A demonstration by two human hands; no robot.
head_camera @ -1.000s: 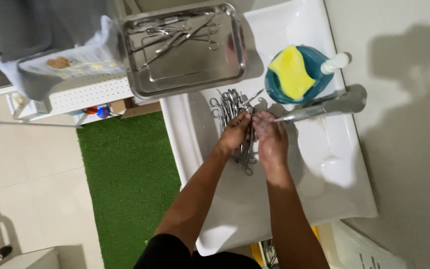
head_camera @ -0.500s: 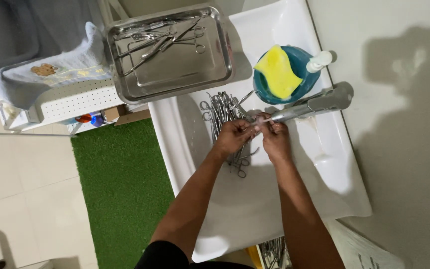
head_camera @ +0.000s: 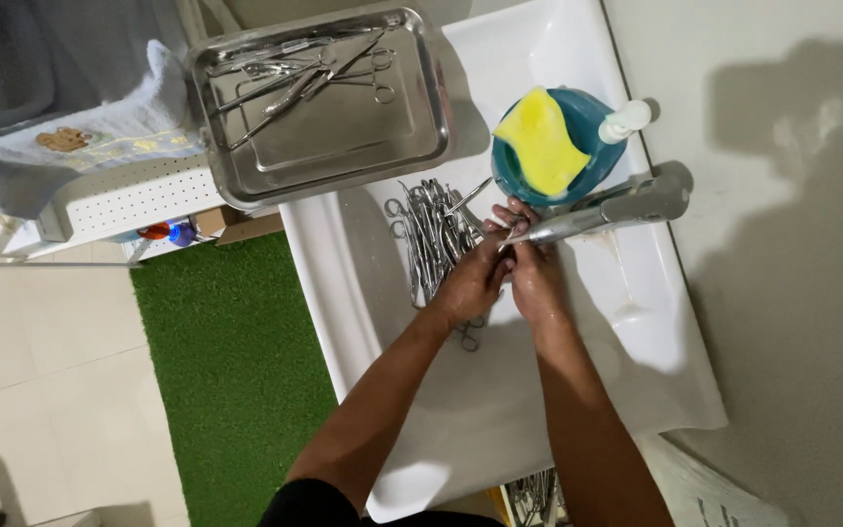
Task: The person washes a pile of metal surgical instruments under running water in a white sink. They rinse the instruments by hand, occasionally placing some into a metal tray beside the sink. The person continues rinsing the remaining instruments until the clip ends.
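Observation:
Both my hands meet over the white sink (head_camera: 343, 263), just under the spout of the metal tap (head_camera: 617, 207). My left hand (head_camera: 472, 283) and my right hand (head_camera: 535, 275) hold a slim metal instrument (head_camera: 480, 192) between the fingers; its tip points up and to the left. A heap of several steel scissors-like instruments (head_camera: 427, 239) lies in the basin, right beside my left hand. A steel tray (head_camera: 343, 137) with more instruments (head_camera: 295, 73) sits at the sink's upper left edge.
A blue bowl (head_camera: 592, 122) holding a yellow sponge (head_camera: 541, 141) stands behind the tap, with a white pump bottle (head_camera: 626, 120) next to it. A grey towel (head_camera: 70, 137) lies on a white perforated shelf (head_camera: 129, 200) at the left. Green matting (head_camera: 231, 371) covers the floor below.
My hands have shifted a little up toward the tap spout and closed together on one instrument. The view has moved slightly.

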